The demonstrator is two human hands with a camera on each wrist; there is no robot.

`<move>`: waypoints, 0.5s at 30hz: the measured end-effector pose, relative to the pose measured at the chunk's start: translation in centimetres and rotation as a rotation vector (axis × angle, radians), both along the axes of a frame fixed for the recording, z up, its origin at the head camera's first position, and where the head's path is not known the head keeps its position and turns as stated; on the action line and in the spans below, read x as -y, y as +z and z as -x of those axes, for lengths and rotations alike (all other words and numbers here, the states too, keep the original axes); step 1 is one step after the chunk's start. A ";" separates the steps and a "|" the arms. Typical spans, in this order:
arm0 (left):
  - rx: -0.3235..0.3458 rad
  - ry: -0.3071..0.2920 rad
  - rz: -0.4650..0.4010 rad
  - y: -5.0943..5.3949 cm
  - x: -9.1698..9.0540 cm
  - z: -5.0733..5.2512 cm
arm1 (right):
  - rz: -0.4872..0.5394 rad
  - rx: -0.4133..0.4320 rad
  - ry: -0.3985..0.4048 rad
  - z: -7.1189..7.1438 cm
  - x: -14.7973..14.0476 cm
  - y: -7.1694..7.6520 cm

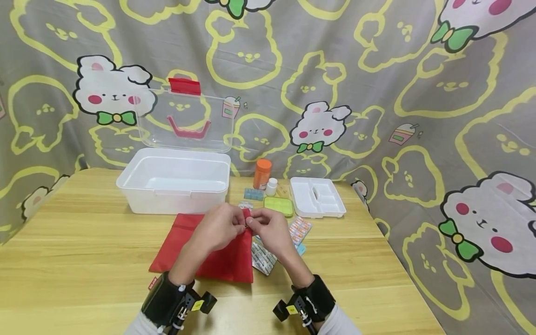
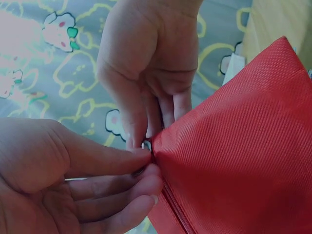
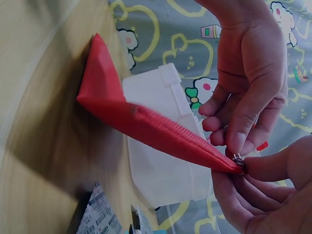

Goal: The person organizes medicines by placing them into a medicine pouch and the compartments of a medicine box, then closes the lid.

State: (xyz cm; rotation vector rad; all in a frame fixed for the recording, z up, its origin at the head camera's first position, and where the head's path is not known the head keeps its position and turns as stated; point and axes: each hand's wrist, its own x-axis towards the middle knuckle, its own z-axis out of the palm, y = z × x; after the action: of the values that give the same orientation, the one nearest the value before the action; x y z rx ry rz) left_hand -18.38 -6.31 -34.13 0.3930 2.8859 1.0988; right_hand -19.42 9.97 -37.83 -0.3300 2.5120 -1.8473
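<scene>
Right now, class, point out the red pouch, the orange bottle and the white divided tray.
Red pouch (image 1: 225, 263), head view, lower front fabric.
Orange bottle (image 1: 262, 175), head view, middle of its body.
White divided tray (image 1: 304, 196), head view, floor of the left compartment.

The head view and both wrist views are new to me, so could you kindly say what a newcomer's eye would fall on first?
Probably the red pouch low in the head view, bright against the wooden table, the left hand and right hand pinching its edge. Next might come the white box beyond it, its clear lid raised, then the orange bottle to the box's right.
</scene>
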 end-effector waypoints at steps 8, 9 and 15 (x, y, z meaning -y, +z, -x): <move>0.034 0.001 -0.011 0.0 0.5 0.0 | -0.021 -0.035 -0.007 0.1 0.0 -0.1; 0.038 0.000 -0.010 0.1 0.5 0.0 | -0.024 -0.039 -0.006 0.1 0.0 -0.1; 0.092 0.014 -0.003 0.7 1.2 0.0 | -0.037 -0.065 -0.028 0.1 -0.8 0.6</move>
State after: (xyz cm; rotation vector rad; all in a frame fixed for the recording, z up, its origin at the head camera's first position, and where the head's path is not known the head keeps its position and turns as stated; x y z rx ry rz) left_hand -18.35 -7.49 -33.45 0.3140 2.8114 1.0927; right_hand -19.55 10.74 -37.22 -0.3630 2.6030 -1.8261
